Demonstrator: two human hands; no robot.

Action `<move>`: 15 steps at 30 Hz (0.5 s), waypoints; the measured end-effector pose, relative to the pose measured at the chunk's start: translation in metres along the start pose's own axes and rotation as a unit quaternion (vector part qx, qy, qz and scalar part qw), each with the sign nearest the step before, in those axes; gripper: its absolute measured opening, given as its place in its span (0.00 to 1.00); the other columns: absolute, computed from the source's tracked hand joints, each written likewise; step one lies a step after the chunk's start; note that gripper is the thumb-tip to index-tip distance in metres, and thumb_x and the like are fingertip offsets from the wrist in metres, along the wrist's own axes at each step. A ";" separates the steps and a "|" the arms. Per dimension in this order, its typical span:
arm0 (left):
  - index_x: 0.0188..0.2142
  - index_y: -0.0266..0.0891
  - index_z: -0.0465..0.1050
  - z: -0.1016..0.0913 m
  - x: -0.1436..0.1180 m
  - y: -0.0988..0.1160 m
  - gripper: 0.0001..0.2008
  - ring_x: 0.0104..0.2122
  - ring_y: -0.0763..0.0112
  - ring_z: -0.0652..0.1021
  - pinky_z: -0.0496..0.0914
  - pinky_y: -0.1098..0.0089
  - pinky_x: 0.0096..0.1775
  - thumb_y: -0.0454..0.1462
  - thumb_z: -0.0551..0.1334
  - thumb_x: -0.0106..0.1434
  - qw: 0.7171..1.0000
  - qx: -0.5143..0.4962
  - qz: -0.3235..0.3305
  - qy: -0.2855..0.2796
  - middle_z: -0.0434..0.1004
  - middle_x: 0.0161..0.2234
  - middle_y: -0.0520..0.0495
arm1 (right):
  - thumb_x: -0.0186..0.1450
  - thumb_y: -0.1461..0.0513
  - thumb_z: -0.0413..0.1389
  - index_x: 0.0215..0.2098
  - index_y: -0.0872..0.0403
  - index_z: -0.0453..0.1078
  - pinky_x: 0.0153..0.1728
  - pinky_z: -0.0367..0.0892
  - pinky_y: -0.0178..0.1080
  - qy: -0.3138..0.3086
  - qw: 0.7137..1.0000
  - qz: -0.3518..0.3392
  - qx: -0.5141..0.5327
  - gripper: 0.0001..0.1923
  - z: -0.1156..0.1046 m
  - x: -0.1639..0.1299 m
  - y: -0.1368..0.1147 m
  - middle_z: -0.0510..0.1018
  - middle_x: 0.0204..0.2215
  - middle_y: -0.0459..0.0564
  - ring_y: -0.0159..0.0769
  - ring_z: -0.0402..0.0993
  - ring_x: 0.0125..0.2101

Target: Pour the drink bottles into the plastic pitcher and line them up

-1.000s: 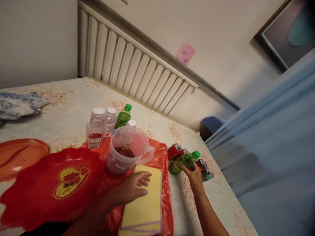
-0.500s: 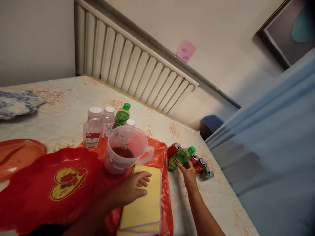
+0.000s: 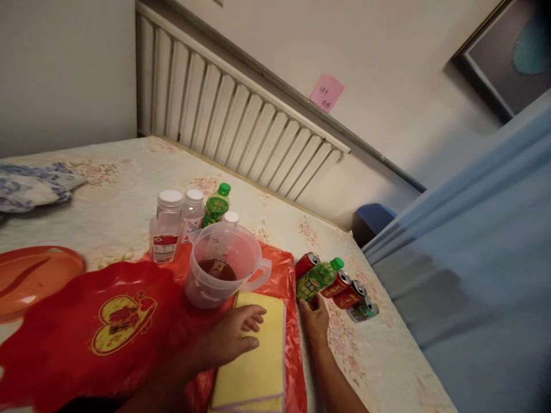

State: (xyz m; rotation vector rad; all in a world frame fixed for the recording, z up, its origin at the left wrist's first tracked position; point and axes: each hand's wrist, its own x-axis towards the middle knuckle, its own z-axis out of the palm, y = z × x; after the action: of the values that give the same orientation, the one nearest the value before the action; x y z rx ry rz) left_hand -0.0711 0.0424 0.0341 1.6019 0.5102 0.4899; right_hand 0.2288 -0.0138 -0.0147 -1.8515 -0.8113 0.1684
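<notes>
Two bare hands rest low on a bed with a pale flowered cover [image 3: 129,189], the widest thing in view, which carries everything else. Left of the left hand [image 3: 228,338] a red heart-printed tray [image 3: 107,315] spreads wide, and beyond that tray an orange tray [image 3: 30,275] sits by the edge of the picture. Under the left palm lies a folded yellow cloth [image 3: 258,367], itself on a red plastic sheet [image 3: 284,269]; that hand lies flat on the cloth, fingers loose and spread, clasping nothing. Just beyond its fingertips stands a clear measuring jug [image 3: 219,264] with dark liquid in the bottom. Behind the jug stand two white-capped jars [image 3: 166,226], a smaller white-capped bottle and an upright green bottle [image 3: 216,203].

The right hand [image 3: 316,315] rests on the cover beside the red sheet, fingers slack, gripping nothing; its fingertips are just short of a lying green bottle [image 3: 318,278], and I cannot tell whether they touch it. That bottle lies on its side, cap pointing away from the hand to the right, against a row of tipped-over cans [image 3: 348,295] just past the fingertips.
</notes>
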 end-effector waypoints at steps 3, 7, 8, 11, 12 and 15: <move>0.55 0.37 0.65 0.001 -0.001 -0.001 0.29 0.45 0.62 0.75 0.70 0.60 0.50 0.35 0.61 0.51 1.000 -0.002 -0.001 0.000 0.75 0.47 0.42 | 0.50 0.52 0.60 0.45 0.59 0.73 0.40 0.70 0.43 -0.001 1.000 -0.008 -0.005 0.28 0.003 -0.002 0.003 0.82 0.38 0.56 0.46 0.77 0.37; 0.55 0.37 0.65 0.002 -0.002 -0.004 0.29 0.45 0.62 0.75 0.70 0.60 0.50 0.35 0.61 0.52 1.000 0.001 0.003 -0.001 0.75 0.47 0.42 | 0.51 0.52 0.59 0.49 0.59 0.73 0.43 0.70 0.43 -0.001 1.000 -0.017 -0.015 0.30 0.004 -0.003 0.007 0.82 0.41 0.57 0.47 0.77 0.40; 0.55 0.37 0.65 0.002 -0.001 -0.004 0.29 0.45 0.62 0.75 0.70 0.60 0.50 0.35 0.61 0.52 1.000 0.000 0.002 -0.002 0.75 0.47 0.42 | 0.51 0.52 0.59 0.49 0.59 0.72 0.44 0.70 0.44 0.000 1.000 -0.018 -0.019 0.31 0.004 -0.003 0.008 0.81 0.42 0.58 0.48 0.77 0.41; 0.55 0.36 0.65 0.002 -0.001 -0.004 0.29 0.45 0.62 0.75 0.70 0.61 0.49 0.34 0.61 0.52 1.000 -0.002 0.002 -0.001 0.75 0.47 0.42 | 0.51 0.52 0.59 0.50 0.59 0.72 0.43 0.70 0.44 0.005 0.999 -0.020 -0.030 0.31 0.003 -0.003 0.008 0.81 0.42 0.58 0.48 0.77 0.40; 0.55 0.36 0.65 0.002 0.000 -0.004 0.29 0.45 0.62 0.75 0.70 0.61 0.49 0.34 0.61 0.52 1.000 -0.002 0.001 0.001 0.75 0.47 0.42 | 0.51 0.52 0.59 0.50 0.59 0.72 0.41 0.71 0.44 0.005 0.999 -0.021 -0.034 0.31 0.003 -0.004 0.007 0.82 0.40 0.57 0.48 0.78 0.39; 0.54 0.36 0.66 0.003 0.000 -0.003 0.29 0.44 0.62 0.75 0.70 0.61 0.49 0.34 0.61 0.51 1.000 -0.002 -0.001 0.004 0.75 0.47 0.42 | 0.51 0.52 0.60 0.46 0.58 0.74 0.37 0.71 0.42 0.005 0.999 -0.031 -0.038 0.27 0.003 -0.005 0.002 0.83 0.35 0.54 0.45 0.78 0.34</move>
State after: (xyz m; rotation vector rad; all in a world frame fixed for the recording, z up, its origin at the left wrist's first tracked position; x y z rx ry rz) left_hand -0.0700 0.0402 0.0310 1.5955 0.5170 0.4965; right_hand 0.2245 -0.0146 -0.0187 -1.8942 -0.8787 0.0901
